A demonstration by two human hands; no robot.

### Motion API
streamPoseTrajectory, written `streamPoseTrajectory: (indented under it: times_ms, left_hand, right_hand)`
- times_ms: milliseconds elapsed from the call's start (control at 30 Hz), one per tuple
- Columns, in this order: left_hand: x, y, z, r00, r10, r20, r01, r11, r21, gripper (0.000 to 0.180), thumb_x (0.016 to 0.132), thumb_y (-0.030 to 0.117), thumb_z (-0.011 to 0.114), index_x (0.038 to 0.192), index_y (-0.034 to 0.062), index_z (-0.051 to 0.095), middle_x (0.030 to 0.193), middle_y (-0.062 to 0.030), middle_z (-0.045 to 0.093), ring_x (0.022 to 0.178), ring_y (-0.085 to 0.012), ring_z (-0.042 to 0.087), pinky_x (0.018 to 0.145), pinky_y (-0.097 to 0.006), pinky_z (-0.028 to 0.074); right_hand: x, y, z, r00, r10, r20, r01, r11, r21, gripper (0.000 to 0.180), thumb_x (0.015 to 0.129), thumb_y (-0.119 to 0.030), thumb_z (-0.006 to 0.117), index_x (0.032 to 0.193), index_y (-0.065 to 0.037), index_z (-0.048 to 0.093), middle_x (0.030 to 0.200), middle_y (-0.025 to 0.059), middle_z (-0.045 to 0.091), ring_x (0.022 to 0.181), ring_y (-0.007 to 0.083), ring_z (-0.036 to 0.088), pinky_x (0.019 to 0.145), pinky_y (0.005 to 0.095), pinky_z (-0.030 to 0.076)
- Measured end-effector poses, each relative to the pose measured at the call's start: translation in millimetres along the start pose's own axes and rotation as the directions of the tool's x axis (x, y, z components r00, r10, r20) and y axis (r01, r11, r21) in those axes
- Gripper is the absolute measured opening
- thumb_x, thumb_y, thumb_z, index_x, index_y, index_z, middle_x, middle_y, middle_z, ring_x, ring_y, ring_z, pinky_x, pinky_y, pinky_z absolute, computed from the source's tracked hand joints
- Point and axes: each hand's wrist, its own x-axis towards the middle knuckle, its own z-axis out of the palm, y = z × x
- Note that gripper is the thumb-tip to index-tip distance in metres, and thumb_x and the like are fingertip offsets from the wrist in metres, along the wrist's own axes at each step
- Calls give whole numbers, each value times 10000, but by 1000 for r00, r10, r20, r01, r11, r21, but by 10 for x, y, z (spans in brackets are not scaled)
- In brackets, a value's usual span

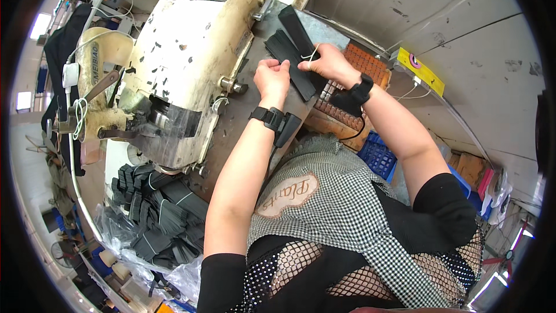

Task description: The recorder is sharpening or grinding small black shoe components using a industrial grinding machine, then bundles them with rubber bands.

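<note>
I'm mid-unbundling: left hand (272, 78) pinches the black strip bundle (289, 58) at the tabletop's (243, 116) far edge, right hand (330, 64) holds its white tie (311, 55); next, slip the tie off.

A worker seen from above wears a black-and-white checked apron with an oval cream patch on the chest, over a black short-sleeved top and black fishnet fabric with small studs. The left hand (272, 78) and right hand (331, 64) are bare; each wrist carries a black strap with a small black device attached
</note>
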Motion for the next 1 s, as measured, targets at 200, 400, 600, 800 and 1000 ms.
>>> streamPoseTrajectory:
  times_ms: [200,400,600,800,1000]
  left_hand:
    - [4,-57,24,999,10,32,-8,998,-67,186,858,89,668,957,-66,645,805,-107,672,672,-133,644,599,-268,553]
    - [-26,-82,8,998,-21,53,30,986,-166,172,893,45,592,1019,-70,614,856,-119,661,706,-157,651,596,-275,545]
    - [-47,-164,33,992,-68,109,98,949,-300,278,889,20,575,1142,-91,543,953,-149,646,743,-170,639,631,-270,536]
    - [-213,-94,-46,958,-124,257,217,903,-371,338,924,123,580,1207,-54,532,1035,-106,627,863,-167,614,729,-273,523]
    - [-306,-125,-126,894,-127,430,379,727,-573,389,990,241,484,1265,-35,482,1059,-62,603,995,-137,555,930,-342,443]
  right_hand:
    - [-126,-252,246,997,-62,-53,38,926,-375,568,666,-304,838,951,105,566,897,280,641,892,389,645,786,409,522]
    - [-217,-324,434,979,-161,-128,74,856,-511,503,658,-198,801,972,114,562,943,275,625,894,380,640,788,399,533]
    - [-174,-423,450,980,-162,-112,65,804,-591,338,671,-199,755,875,55,666,924,227,651,893,361,646,794,405,532]
    - [-91,-311,293,995,-43,-87,-8,861,-508,398,619,-273,771,850,40,687,868,244,672,835,361,674,762,400,541]
    - [-172,-67,263,984,77,160,-91,993,80,387,618,-223,787,859,60,682,797,152,693,702,221,673,673,333,529]
